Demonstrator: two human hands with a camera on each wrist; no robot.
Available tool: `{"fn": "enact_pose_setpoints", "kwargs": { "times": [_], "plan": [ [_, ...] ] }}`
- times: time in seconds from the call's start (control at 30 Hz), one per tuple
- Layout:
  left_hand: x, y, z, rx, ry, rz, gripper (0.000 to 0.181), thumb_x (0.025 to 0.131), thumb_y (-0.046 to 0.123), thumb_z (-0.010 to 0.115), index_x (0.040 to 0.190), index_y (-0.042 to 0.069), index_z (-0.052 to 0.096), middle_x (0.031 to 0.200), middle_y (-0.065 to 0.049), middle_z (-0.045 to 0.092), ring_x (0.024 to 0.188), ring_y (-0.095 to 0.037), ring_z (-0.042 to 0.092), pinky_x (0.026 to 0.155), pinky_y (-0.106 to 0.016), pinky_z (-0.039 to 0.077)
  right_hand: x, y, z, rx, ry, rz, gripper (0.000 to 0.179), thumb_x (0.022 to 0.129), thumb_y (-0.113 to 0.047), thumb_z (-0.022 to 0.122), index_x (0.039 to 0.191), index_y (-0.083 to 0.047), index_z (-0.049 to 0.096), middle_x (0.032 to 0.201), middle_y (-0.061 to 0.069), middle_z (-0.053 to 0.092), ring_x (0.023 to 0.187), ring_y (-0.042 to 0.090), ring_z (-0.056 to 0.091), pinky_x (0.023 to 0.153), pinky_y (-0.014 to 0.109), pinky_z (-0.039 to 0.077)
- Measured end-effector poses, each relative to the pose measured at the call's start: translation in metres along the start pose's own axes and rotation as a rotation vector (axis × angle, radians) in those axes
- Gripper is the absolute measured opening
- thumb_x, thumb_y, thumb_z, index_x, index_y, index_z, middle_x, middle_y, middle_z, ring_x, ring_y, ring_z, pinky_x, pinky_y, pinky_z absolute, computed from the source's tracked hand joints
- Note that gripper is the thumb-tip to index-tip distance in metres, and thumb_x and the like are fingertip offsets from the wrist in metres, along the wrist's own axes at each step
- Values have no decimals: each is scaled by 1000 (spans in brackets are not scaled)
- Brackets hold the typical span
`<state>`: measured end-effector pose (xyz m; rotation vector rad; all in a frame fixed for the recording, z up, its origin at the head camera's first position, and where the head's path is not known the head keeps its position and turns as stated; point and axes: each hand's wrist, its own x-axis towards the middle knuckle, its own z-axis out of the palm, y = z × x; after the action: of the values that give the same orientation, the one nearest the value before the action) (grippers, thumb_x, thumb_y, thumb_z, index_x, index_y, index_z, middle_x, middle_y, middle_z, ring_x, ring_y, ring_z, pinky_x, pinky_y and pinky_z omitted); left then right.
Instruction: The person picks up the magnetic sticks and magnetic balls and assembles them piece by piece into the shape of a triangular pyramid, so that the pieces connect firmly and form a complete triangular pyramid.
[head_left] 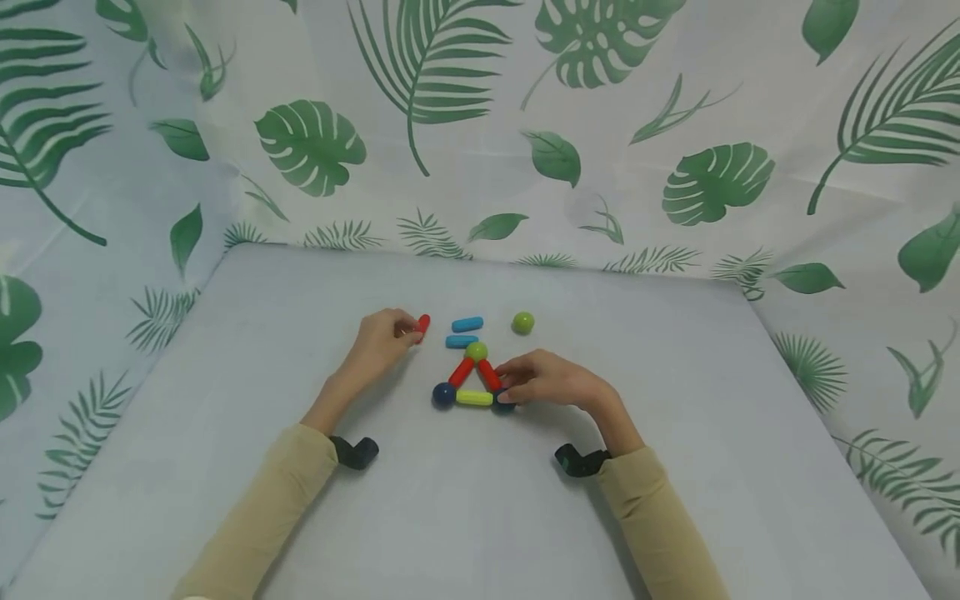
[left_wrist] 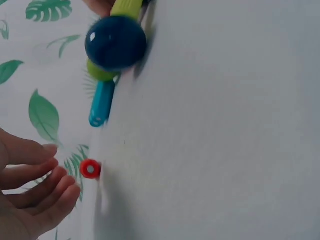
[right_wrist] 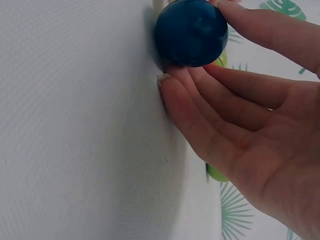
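Observation:
A triangle of magnetic rods and balls lies on the table: two red rods (head_left: 461,372), a yellow-green rod (head_left: 475,398), a green ball (head_left: 476,352) at the far corner and dark blue balls (head_left: 444,394) at the two near corners. My right hand (head_left: 551,379) holds the right-hand dark blue ball (right_wrist: 191,34) between thumb and fingers. Over a loose red rod (head_left: 423,327) hovers my left hand (head_left: 381,343), fingers loosely bent. In the left wrist view a small gap shows between those fingertips and the red rod (left_wrist: 90,169).
Two light blue rods (head_left: 467,324) lie just beyond the triangle. A loose green ball (head_left: 523,322) sits to their right. Behind the white table (head_left: 480,508) hangs a leaf-patterned cloth (head_left: 465,183), which also runs along the sides.

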<state>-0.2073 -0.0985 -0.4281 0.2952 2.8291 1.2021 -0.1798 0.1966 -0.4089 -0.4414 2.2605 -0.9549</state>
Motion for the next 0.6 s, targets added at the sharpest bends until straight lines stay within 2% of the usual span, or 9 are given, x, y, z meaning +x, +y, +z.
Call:
{"fn": "enact_pose_setpoints", "kwargs": {
  "times": [0.13,0.4,0.6],
  "plan": [
    [13,-3,0,29,6,-27,25,97,10,68,115,-7,70,110,-21,71,100,-31,66,84,-40,59,1,3,0,-4,-4,-15,52,95,-29,74,140,-4,62,119,3,74,103,16,67,94,37,55],
    [30,-2,8,64,-39,-148,39,94,17,74,120,-11,66,117,-25,69,106,-34,65,95,-45,56,0,1,2,-11,-23,-23,53,93,-29,76,139,-5,63,112,0,75,100,15,66,94,37,55],
    [38,4,11,109,-88,-155,39,93,10,69,123,-14,65,121,-27,68,112,-37,65,99,-47,56,-2,2,0,-23,-13,-26,53,93,-28,76,138,-4,63,109,-1,75,98,15,66,91,35,55]
  ]
}}
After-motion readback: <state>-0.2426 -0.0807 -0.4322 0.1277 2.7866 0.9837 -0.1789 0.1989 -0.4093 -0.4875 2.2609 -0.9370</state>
